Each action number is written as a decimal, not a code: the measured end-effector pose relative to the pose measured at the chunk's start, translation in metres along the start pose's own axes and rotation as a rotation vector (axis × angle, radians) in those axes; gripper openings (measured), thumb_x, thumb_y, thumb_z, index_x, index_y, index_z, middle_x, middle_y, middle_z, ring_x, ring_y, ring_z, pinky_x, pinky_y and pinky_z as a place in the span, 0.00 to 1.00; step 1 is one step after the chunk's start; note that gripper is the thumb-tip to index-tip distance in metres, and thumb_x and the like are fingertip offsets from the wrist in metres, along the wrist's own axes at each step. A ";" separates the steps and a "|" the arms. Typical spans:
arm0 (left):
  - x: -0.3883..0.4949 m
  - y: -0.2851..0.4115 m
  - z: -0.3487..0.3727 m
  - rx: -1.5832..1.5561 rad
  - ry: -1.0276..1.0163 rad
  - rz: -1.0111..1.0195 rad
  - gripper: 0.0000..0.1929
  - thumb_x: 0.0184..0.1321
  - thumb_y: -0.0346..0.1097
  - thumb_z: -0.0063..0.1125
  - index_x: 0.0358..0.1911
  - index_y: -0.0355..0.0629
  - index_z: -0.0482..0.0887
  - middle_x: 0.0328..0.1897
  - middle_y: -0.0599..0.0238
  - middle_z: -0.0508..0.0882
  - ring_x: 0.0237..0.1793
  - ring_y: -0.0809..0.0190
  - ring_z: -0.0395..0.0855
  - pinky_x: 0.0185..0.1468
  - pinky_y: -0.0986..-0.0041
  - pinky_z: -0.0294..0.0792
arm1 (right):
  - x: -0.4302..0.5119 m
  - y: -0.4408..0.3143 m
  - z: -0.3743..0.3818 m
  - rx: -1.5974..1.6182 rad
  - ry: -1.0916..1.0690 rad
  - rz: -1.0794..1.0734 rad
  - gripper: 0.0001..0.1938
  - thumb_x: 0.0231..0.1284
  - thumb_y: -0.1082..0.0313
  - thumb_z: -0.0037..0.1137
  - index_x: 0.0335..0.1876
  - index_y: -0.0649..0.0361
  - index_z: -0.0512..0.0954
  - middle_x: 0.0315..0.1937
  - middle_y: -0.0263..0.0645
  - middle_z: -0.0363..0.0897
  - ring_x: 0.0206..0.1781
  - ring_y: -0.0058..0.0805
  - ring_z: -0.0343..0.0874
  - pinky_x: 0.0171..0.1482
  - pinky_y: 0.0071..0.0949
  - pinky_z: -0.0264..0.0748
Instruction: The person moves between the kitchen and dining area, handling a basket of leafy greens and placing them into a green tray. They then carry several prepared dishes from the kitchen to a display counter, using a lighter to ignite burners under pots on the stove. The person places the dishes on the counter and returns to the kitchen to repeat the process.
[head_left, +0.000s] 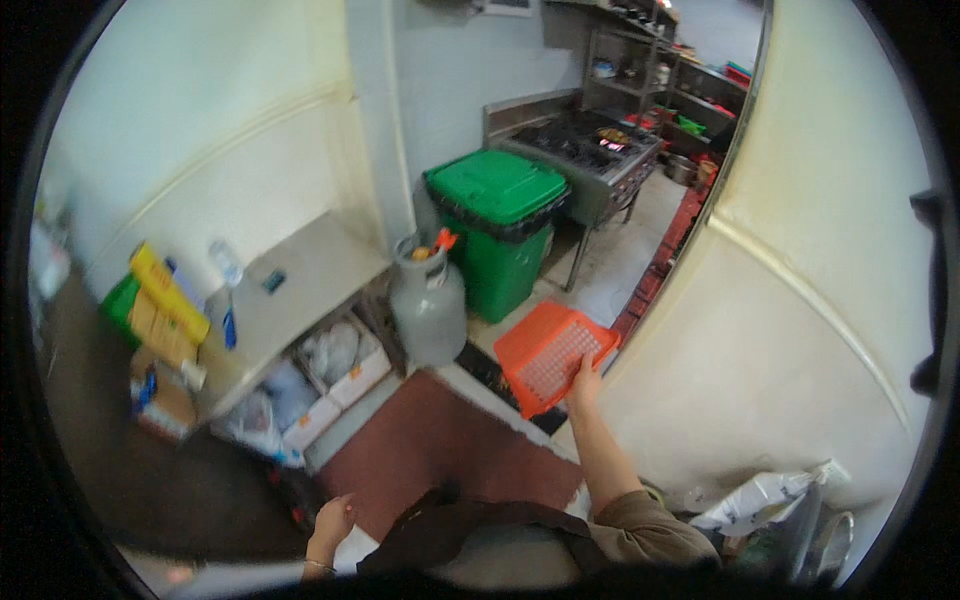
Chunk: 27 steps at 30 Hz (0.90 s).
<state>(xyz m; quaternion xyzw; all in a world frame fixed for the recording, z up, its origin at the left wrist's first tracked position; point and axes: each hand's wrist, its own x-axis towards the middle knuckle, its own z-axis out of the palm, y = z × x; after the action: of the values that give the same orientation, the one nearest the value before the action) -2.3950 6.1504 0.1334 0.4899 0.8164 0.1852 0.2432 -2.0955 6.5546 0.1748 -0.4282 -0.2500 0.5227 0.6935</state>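
Held out in front of me is an orange plastic basket (536, 352) with a grid of holes, tipped on its side. My right hand (583, 379) grips it by its near right part; some of the fingers are hidden. Low on the left, my left hand (333, 519) hangs near my body with the fingers curled and no object visible in it. Beneath the basket is a dark strip across the doorway floor, and a reddish-brown mat (420, 442) lies before me.
A grey gas cylinder (429, 311) stands by the doorway, beside a green lidded bin (499, 262). Beyond is a steel stove (592, 161). At left, a table (315, 262) has boxes (360, 379) beneath it. A wall panel (787, 337) borders the right; bags (757, 502) lie below.
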 end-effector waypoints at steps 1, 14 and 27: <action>0.048 0.016 -0.014 -0.003 0.051 0.104 0.15 0.49 0.32 0.49 0.43 0.41 0.75 0.37 0.52 0.78 0.38 0.50 0.75 0.41 0.66 0.68 | 0.019 0.007 0.014 0.038 0.052 -0.060 0.17 0.59 0.59 0.44 0.44 0.67 0.68 0.33 0.36 0.73 0.32 0.24 0.71 0.35 0.26 0.70; 0.507 0.364 -0.007 -0.207 -0.343 1.071 0.18 0.51 0.26 0.46 0.47 0.48 0.72 0.34 0.56 0.76 0.35 0.52 0.75 0.39 0.67 0.67 | 0.305 -0.017 0.067 0.305 0.229 -0.158 0.25 0.60 0.48 0.36 0.57 0.56 0.61 0.58 0.39 0.58 0.58 0.35 0.60 0.56 0.36 0.62; 0.753 0.570 0.011 -0.484 -0.175 0.757 0.10 0.57 0.30 0.42 0.39 0.40 0.76 0.13 0.63 0.72 0.15 0.69 0.74 0.22 0.78 0.66 | 0.612 -0.062 -0.005 0.616 0.406 -0.001 0.27 0.58 0.41 0.30 0.51 0.56 0.66 0.48 0.39 0.69 0.50 0.37 0.68 0.51 0.42 0.66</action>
<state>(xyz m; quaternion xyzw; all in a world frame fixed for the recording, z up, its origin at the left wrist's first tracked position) -2.2865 7.0784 0.2701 0.6965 0.4898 0.4044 0.3339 -1.8587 7.1220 0.1632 -0.2944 0.0616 0.4774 0.8256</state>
